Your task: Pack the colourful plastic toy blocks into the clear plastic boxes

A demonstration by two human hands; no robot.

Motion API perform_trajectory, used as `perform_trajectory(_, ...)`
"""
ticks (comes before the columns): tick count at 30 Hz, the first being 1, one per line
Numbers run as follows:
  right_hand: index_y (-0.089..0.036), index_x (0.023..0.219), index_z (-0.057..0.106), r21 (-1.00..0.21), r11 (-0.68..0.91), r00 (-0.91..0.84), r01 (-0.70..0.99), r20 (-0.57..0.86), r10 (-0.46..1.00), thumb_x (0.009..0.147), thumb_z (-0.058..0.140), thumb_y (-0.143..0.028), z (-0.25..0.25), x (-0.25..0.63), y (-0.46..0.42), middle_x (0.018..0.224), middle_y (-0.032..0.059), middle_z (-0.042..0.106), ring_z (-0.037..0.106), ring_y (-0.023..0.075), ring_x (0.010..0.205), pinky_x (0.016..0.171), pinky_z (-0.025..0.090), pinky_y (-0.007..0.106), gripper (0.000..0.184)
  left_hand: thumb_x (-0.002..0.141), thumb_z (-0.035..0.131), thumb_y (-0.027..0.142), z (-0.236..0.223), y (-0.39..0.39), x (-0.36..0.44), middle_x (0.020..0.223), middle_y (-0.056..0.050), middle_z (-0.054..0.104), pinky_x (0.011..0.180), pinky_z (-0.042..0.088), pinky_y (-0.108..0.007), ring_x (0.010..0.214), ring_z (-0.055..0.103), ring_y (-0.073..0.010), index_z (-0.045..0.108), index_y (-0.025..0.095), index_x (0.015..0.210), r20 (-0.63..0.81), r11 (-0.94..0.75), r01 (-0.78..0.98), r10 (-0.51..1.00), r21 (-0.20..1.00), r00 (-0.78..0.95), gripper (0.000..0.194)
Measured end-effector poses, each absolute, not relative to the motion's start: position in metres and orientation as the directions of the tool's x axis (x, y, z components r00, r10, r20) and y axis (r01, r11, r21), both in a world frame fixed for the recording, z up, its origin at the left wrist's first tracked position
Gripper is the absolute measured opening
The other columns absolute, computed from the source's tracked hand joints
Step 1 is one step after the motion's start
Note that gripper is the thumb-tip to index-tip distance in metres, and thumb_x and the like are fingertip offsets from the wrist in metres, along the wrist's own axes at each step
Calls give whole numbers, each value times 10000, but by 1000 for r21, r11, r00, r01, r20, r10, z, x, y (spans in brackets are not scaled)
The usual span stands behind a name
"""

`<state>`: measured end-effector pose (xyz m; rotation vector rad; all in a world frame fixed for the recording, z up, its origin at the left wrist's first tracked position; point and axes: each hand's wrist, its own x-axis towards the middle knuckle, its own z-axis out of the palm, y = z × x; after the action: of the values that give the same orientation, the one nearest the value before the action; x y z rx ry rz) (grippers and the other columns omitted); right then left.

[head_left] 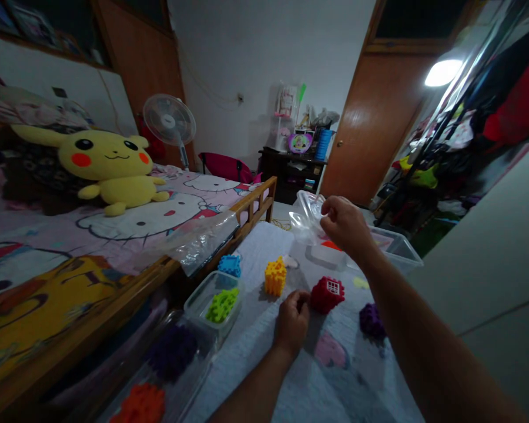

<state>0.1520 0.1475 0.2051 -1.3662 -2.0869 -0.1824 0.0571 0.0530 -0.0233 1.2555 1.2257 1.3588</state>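
My left hand rests low over the cloth-covered surface with its fingers curled. Its fingertips are right by the left side of a red block of interlocking plastic pieces, which has a white window-like grid; whether they grip anything is hidden. Raised farther forward, my right hand is closed in a pinch above a clear plastic box. What it holds, if anything, I cannot make out. Clear plastic, perhaps a lid, stands tilted just left of it. An orange-red piece shows below the right hand.
Yellow, blue and purple block stacks stand around. A clear tub holds green pieces; purple and orange ones lie at lower left. A wooden bed rail borders the left, a white cabinet the right.
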Motion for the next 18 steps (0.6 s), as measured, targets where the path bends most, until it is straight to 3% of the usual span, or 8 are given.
perform_trajectory(3,-228,975,574,-310,565,-306,765,598,741,687,496,-146,208,183,83,695,-23,545,515,156,606,599,376,268,309,856,492,209,-19,49,55,763,-8,619,710,457,-253,733,575,-156,635,175,910,76,-79,-27,994,997,-79,156)
perform_trajectory(6,-253,1070,561,-380,579,-335,721,540,772,698,501,-165,186,210,26,716,-13,585,540,164,577,550,401,275,387,929,451,418,-12,44,53,687,4,565,660,438,-250,667,533,-148,612,176,842,56,-68,-101,991,993,-119,303)
perform_trajectory(9,-275,1020,599,-393,559,-372,731,457,808,728,483,-129,146,225,-11,765,7,611,576,180,616,575,449,292,347,921,423,570,0,41,52,800,-37,626,690,456,-268,741,575,-166,615,161,869,27,-55,-246,993,968,-117,455)
perform_trajectory(11,-273,982,609,-406,561,-383,721,440,812,739,470,-109,118,227,-26,845,32,634,623,205,731,645,494,311,325,903,419,628,9,39,50,897,-69,662,710,472,-287,804,610,-188,633,144,928,-32,22,-347,999,937,-22,530)
perform_trajectory(15,-248,968,593,-480,545,-348,687,441,827,768,443,-70,67,224,-36,897,49,621,625,213,841,737,526,327,307,816,633,521,19,30,41,984,-90,693,807,478,-313,891,632,-207,670,123,1000,-65,155,-332,962,931,266,440)
perform_trajectory(18,-237,992,590,-521,529,-253,670,510,822,824,458,-107,39,223,-32,988,71,624,617,233,962,850,526,380,250,713,733,362,19,21,33,1002,-81,695,804,478,-309,892,633,-205,657,139,1033,-98,166,-278,965,946,243,397)
